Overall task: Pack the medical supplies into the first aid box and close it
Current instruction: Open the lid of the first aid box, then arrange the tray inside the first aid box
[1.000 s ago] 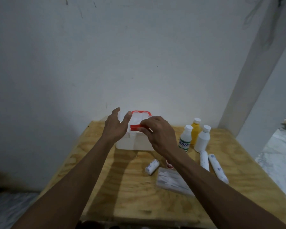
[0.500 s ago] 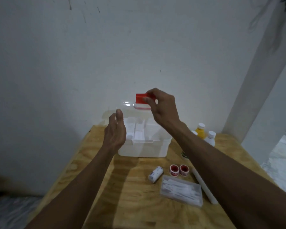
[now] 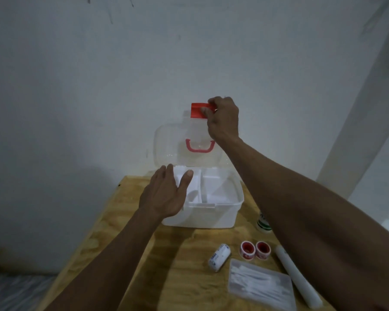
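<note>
Two white tray compartments (image 3: 213, 187) sit in the open first aid box (image 3: 202, 217).

One head-worn camera looks forward and down from above the counter (image 3: 126, 232). It faces the wall (image 3: 99, 86), close over both forearms.

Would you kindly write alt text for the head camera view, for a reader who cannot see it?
A person's right hand holds the clear lid of a white first aid box upright by its red latch, while the left hand rests at the box's left rim. Bandage roll, two tape rolls and a swab case lie unpacked on the wooden table.
</note>
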`<state>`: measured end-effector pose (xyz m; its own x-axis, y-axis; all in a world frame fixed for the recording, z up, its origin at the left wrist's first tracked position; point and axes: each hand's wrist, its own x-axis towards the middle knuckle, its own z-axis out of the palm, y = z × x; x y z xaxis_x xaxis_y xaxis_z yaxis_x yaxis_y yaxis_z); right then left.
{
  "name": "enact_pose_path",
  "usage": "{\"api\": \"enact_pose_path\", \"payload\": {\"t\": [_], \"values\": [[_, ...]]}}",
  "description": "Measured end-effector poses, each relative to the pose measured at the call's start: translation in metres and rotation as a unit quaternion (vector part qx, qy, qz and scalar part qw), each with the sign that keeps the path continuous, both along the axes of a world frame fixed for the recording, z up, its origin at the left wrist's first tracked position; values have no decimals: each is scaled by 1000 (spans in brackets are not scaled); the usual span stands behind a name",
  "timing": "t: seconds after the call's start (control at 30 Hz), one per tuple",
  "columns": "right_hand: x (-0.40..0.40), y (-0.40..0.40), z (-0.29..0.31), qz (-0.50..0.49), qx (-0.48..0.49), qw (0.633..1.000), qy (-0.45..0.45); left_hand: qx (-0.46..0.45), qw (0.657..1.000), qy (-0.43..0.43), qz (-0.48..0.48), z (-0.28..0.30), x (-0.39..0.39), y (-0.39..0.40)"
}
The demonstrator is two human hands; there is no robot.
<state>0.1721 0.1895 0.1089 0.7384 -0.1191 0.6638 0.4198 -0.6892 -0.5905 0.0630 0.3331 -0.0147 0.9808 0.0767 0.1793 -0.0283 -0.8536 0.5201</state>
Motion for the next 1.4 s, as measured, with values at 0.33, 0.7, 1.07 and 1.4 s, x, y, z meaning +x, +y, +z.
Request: {"api": "enact_pose_path", "payload": {"t": [0.33,0.7,1.07,1.4], "values": [[11,-1,-21,-32,-66,997,-19,21,1000,-9,3,-5,2,2],[5,-9,-20,-29,-129,991,-1,25,1000,-17,9,-10,8,3],[-109,-53,-18,95,-120,983,102,42,999,-18,-6,-6,7,6],[-214,-104,-70,239,-355,820,381,64,998,13,-13,-5,10,10]]}}
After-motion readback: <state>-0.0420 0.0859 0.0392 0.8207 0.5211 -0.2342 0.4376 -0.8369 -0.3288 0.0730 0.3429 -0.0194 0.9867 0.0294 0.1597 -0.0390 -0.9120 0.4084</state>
